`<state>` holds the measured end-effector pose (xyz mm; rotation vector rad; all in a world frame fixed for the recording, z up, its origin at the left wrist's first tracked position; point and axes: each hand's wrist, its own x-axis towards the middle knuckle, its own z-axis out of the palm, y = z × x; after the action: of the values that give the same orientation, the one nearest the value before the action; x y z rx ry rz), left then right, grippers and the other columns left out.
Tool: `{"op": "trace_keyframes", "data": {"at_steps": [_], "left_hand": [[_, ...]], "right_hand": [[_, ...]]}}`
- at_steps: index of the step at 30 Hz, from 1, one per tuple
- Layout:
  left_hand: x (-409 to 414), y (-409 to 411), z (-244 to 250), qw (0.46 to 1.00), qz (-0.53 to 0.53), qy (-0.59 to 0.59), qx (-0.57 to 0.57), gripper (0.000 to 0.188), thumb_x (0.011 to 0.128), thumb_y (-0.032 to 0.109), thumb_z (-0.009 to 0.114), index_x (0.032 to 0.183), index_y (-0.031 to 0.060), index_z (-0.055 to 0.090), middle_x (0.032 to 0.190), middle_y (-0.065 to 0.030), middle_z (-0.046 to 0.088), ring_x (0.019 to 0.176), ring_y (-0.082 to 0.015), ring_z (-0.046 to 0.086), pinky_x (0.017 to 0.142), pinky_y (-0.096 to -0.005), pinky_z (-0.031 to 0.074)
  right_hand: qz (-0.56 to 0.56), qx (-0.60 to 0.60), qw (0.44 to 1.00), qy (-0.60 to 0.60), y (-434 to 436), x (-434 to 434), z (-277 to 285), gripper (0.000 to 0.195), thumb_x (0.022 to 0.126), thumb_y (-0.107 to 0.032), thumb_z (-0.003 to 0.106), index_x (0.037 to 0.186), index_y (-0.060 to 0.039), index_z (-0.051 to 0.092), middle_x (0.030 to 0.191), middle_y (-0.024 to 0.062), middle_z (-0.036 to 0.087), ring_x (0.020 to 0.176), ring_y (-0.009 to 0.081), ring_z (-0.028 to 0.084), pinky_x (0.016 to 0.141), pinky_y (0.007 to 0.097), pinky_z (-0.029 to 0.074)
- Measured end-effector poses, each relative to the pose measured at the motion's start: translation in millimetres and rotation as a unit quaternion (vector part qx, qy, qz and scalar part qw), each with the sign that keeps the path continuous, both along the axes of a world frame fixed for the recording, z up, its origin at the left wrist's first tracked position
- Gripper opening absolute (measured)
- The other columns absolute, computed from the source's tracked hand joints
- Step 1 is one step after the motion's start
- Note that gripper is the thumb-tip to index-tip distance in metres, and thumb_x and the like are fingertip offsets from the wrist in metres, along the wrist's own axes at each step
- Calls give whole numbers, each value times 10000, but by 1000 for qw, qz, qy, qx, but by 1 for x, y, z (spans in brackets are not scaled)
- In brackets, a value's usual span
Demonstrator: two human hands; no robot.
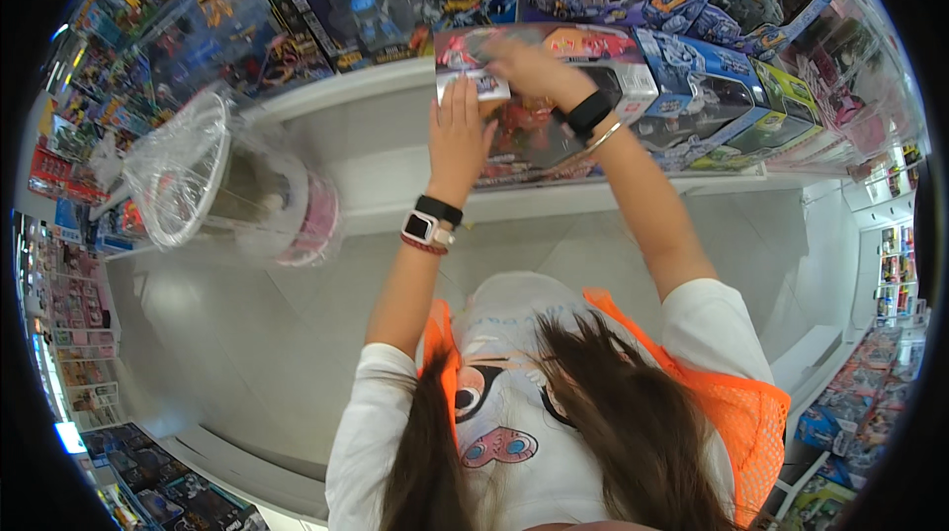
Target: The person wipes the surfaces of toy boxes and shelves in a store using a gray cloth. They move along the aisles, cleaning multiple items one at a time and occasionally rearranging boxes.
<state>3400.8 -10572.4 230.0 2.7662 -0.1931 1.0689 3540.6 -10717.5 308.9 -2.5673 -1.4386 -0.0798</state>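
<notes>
A red and white toy box (600,45) with a clear front window stands on a white shelf, its top and front facing me. My left hand (458,134) rests on the box's near left corner, fingers stretched over a white printed panel (485,88). Blurred by motion, my right hand (535,70) is over the top of the same box. A greyish smear (515,41) shows by its fingers; whether that is a cloth in the hand cannot be told. Red toy parts show through the window beneath my hands.
A blue Transformers box (693,97) and a green box (789,97) continue the row rightward. Larger boxed robots (371,1) stand behind. At left is a plastic-wrapped round item (256,186) with a pink base. The white shelf ledge (363,116) runs between.
</notes>
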Motion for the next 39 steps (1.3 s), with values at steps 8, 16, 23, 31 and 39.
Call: {"op": "trace_keyframes", "data": {"at_steps": [8, 16, 23, 31, 39], "left_hand": [[9, -1, -4, 1000, -5, -5, -14, 805, 819, 224, 774, 1456, -16, 345, 1473, -166, 416, 1351, -353, 395, 1087, -438, 375], [7, 17, 8, 972, -160, 7, -171, 636, 776, 10, 625, 1390, -21, 461, 1434, -188, 474, 1323, -389, 415, 1099, -457, 367], [11, 35, 29, 869, -206, 156, -422, 532, 828, 3, 481, 1344, 67, 597, 1373, -172, 560, 1274, -323, 489, 1094, -388, 380], [26, 22, 13, 900, -72, -13, -429, 375, 986, 179, 546, 1316, 2, 572, 1330, -185, 587, 1251, -313, 531, 1067, -383, 400], [57, 33, -36, 770, -151, 26, -619, 466, 1068, 203, 450, 1509, 66, 387, 1389, -140, 525, 1200, -219, 557, 1014, -328, 447]], "right_hand": [[-371, -33, 920, -120, -14, -4, -4, 373, 951, -271, 577, 1199, 4, 621, 1212, 213, 649, 1073, 329, 671, 832, 499, 561], [-39, 196, 979, -49, -30, 14, -42, 426, 991, -390, 512, 1321, -136, 603, 1400, 127, 569, 1282, 341, 532, 1089, 504, 381], [-329, 119, 920, -175, -68, 16, -57, 395, 974, -382, 537, 1218, -88, 634, 1301, 169, 604, 1184, 337, 588, 964, 560, 462], [-65, 228, 971, -24, -11, -30, -37, 390, 989, -315, 549, 1307, -100, 622, 1402, 147, 570, 1302, 336, 518, 1103, 447, 380], [-289, 117, 933, -179, -7, -28, -31, 200, 838, -163, 625, 994, -83, 720, 988, 158, 673, 921, 327, 657, 785, 433, 523]]}}
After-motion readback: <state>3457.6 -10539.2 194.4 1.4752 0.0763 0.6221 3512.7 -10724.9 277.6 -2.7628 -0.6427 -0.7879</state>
